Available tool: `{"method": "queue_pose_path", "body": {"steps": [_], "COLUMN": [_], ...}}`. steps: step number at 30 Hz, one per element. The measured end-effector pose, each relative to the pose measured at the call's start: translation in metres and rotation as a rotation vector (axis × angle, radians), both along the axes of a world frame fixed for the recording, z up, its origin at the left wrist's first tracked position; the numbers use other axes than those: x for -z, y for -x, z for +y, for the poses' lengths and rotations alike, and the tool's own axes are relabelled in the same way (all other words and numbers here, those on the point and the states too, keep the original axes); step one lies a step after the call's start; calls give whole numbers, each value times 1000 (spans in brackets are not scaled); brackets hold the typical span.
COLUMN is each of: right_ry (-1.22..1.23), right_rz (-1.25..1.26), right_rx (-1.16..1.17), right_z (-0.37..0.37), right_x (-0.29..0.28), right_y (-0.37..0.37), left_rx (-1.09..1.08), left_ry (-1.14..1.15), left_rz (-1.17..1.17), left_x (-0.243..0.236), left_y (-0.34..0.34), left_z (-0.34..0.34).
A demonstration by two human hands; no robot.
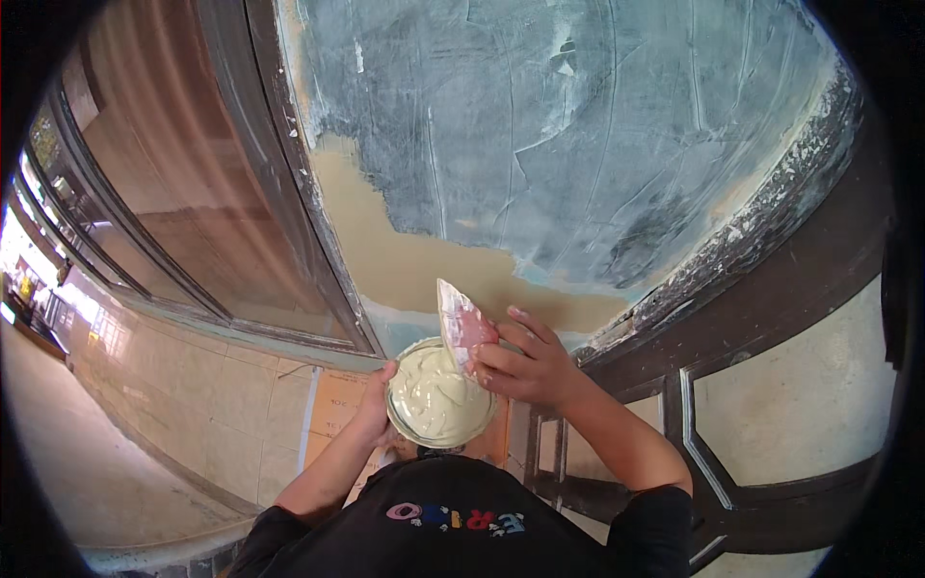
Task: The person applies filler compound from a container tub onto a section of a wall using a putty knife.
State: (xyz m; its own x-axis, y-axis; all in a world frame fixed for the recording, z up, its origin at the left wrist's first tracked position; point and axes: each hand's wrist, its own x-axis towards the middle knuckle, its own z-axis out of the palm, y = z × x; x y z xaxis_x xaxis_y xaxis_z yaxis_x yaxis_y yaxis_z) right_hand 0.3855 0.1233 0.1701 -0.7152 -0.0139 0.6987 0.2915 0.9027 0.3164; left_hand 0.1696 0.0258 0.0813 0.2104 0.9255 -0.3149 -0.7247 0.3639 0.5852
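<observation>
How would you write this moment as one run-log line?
left hand: holds bowl of cream paste; right hand: holds smeared scraper at bowl; wall: blue-grey, beige near lower edge

There is one scraper (461, 324), one tub (439, 445), one wall (540, 144) and one shirt (462, 554).

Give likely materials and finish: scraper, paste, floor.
Scraper in the right hand: possibly plastic, judging by its flat reddish face; whitish smears leave it open.
Paste: probably a creamy filler or putty, with wet-looking highlights and soft ridges holding shape.
Floor: likely glazed ceramic or stone tile; thin joints, glossy reflections.
</observation>
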Motion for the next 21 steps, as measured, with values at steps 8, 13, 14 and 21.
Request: {"method": "queue_pose_path", "body": {"steps": [8, 13, 14, 21], "right_ry": [175, 252, 275, 317], "right_rz": [-134, -196, -201, -223], "right_rx": [76, 161, 181, 357], "right_z": [-1, -7, -8, -17], "right_x": [-48, -70, -74, -70], "right_y": [-13, -10, -7, 33], "left_rx": [-47, -149, -148, -92], "left_ry": [-55, -105, -118, -168], "left_rz": [50, -20, -49, 29], "left_x": [12, 15, 14, 19], "left_y": [6, 0, -2, -14], "left_z": [7, 7, 8, 6]}}
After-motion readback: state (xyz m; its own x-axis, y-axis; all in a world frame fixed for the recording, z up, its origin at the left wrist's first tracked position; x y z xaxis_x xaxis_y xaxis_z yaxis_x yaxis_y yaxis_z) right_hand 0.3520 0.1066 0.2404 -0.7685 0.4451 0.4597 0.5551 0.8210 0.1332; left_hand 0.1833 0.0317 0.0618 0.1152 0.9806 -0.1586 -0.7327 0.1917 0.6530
